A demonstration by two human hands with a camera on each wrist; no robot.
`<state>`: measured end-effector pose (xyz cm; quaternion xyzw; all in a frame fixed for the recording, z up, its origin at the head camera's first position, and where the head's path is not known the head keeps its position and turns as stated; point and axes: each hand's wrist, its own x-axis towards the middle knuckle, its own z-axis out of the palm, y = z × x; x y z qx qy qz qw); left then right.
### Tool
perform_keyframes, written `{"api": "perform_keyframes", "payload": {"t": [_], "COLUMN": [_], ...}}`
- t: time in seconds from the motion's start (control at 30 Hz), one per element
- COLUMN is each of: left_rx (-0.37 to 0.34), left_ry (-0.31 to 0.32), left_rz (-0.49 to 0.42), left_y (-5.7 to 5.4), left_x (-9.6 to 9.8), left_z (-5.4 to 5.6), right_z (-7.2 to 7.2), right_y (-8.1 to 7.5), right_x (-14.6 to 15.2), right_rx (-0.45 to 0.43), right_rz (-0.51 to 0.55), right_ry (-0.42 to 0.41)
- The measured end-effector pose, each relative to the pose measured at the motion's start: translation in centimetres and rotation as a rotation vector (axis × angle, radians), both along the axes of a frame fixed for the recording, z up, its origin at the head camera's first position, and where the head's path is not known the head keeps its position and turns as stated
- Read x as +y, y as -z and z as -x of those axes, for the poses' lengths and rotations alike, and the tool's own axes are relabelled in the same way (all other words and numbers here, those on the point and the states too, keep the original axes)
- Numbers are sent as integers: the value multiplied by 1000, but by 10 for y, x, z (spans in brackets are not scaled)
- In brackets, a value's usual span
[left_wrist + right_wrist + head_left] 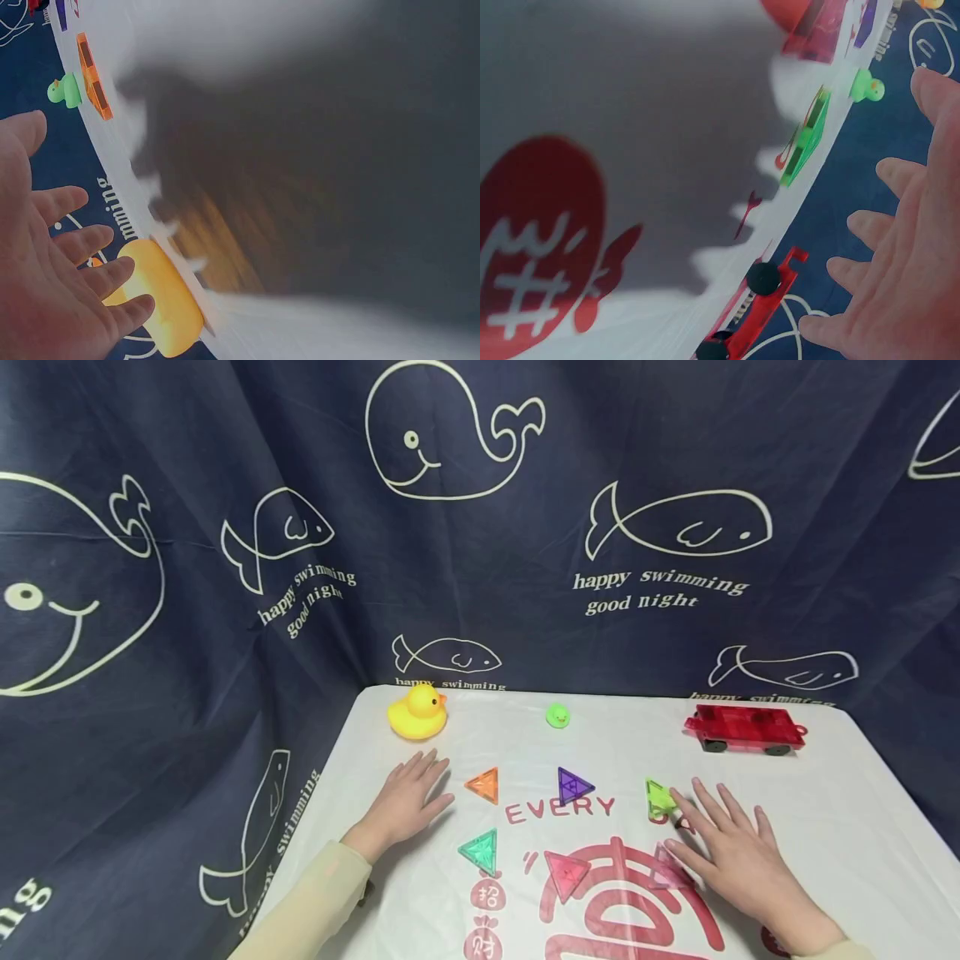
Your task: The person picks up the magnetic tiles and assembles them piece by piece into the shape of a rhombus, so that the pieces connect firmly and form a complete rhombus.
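Over the left side of the white tabletop, my left hand has its fingers spread and holds nothing. Nearest to it are a yellow rubber duck, an orange triangular tile and a teal triangular tile. A purple triangular tile and a pinkish-red one lie between the hands. On the right, my right hand is spread and holds nothing. Its fingers partly overlap a lime-green triangular tile and a pale pink one in the head view; the right wrist view shows the hand raised.
Near the table's back edge sit a small green duck and a red toy wagon with black wheels. A white cloth with red print covers the table. Behind it hangs a dark blue curtain with whale and fish drawings.
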<state>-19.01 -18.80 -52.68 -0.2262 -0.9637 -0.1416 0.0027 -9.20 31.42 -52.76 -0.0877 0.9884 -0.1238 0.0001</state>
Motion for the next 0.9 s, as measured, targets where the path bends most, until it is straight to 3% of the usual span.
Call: {"api": "perform_keyframes", "payload": {"t": [0.27,0.53,0.9], "left_rx": [-6,-15,55], "left_ry": [19,45,82], "left_rz": [-4,7,13], "left_y": [9,7,10], "left_x": [4,17,34], "left_z": [5,8,16], "right_z": [4,5,6], "right_y": [-3,-2,1], "right_x": [-27,-53,-104], "right_rx": [-2,56,96], "right_rz": [24,29,52], "right_ry": [-39,-103,-209]}}
